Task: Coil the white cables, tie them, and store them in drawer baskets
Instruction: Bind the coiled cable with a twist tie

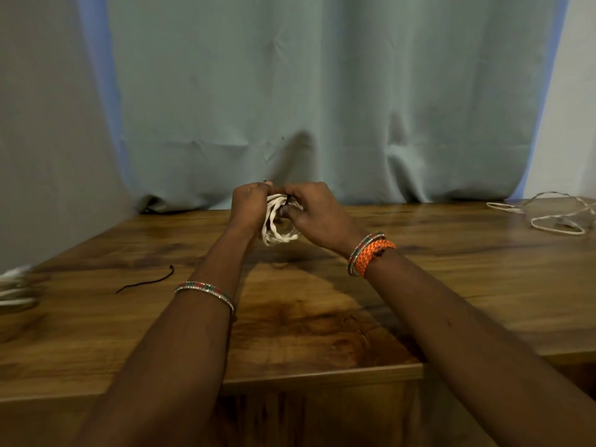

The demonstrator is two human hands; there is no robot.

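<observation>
A coiled white cable (pixel 280 234) hangs upright between both hands above the middle of the wooden table (pixel 322 317). My left hand (pixel 248 208) grips the coil's left side with curled fingers. My right hand (pixel 317 214) grips its top right, fingers curled in towards the left hand. A small dark tie end shows at the fingertips on top of the coil; how it sits is hidden by the fingers.
A loose white cable (pixel 554 217) lies uncoiled at the table's far right. A thin black tie (pixel 146 280) lies on the table to the left. More white cables (pixel 14 290) sit blurred at the left edge. A grey-green curtain (pixel 322 91) hangs behind.
</observation>
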